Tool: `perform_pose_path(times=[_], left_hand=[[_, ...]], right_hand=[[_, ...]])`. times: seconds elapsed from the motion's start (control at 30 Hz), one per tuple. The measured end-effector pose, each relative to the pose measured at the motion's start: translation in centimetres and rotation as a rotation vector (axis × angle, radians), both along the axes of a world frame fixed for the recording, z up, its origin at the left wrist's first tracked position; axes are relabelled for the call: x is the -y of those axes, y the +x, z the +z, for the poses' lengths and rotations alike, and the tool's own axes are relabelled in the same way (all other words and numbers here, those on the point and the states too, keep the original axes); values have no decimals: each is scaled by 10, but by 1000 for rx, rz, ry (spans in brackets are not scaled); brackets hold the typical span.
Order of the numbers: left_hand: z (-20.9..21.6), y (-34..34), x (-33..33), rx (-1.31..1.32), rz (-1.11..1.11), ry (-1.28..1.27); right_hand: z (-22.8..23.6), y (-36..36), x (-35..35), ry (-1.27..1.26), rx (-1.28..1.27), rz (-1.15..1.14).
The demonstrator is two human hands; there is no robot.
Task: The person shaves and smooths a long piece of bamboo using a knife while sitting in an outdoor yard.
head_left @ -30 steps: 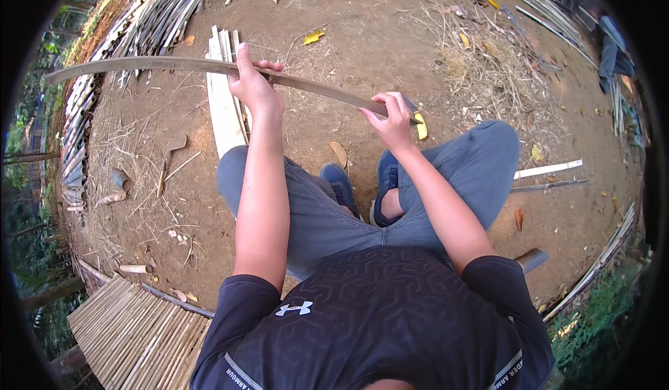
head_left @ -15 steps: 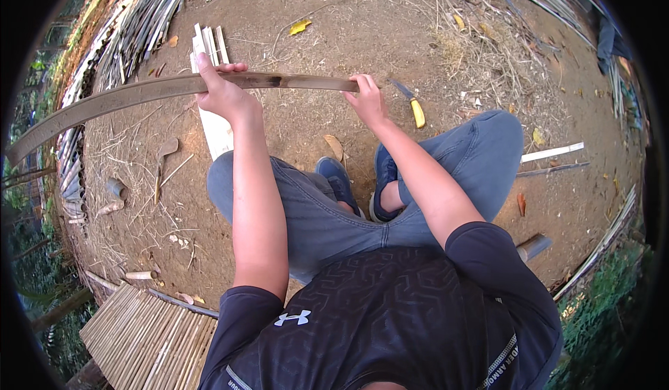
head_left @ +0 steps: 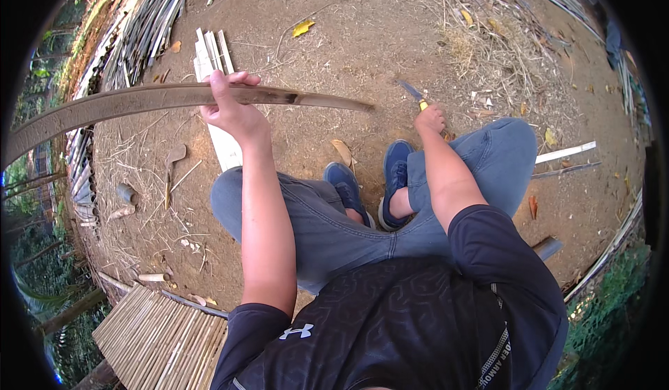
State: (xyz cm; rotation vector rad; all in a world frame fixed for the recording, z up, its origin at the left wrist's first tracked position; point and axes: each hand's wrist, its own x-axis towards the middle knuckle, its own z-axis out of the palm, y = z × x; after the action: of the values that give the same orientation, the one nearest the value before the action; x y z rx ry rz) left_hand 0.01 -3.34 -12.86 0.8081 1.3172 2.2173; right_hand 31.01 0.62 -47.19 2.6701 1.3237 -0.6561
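Observation:
A long brown bamboo strip (head_left: 150, 97) reaches from the far left across in front of me, its free end near the middle. My left hand (head_left: 235, 115) is closed around it, thumb on the near side and fingertips over the far edge. To the right, my right hand (head_left: 431, 119) is closed over the yellow handle of a knife (head_left: 410, 89) down at the ground. The knife's dark blade points away and to the left. Most of the handle is hidden under my fingers.
Pale split bamboo strips (head_left: 224, 146) lie beyond my left knee. A small hatchet-like tool (head_left: 173, 167) rests farther left. Dark strips (head_left: 150, 31) are piled at the far left, dry straw (head_left: 481, 49) at the far right. A bamboo-slat platform (head_left: 164, 338) stands near left.
My right hand has let go of the bamboo strip's end and moved right and nearer, onto the knife handle. My left hand still holds the strip, whose free end has dropped slightly.

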Motion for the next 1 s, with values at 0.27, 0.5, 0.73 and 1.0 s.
perform_pose_path(times=[0.27,0.5,0.73,1.0], left_hand=[[-6,-25,10,5,-196,99],[-12,-19,6,-10,-47,102],[-10,-16,10,35,121,30],[-7,-4,15,-4,98,30]], right_hand=[[-10,3,-4,-12,-97,159],[45,-35,-8,-151,-685,-17],[166,-110,71,153,-961,437],[206,-121,107,230,-924,626]])
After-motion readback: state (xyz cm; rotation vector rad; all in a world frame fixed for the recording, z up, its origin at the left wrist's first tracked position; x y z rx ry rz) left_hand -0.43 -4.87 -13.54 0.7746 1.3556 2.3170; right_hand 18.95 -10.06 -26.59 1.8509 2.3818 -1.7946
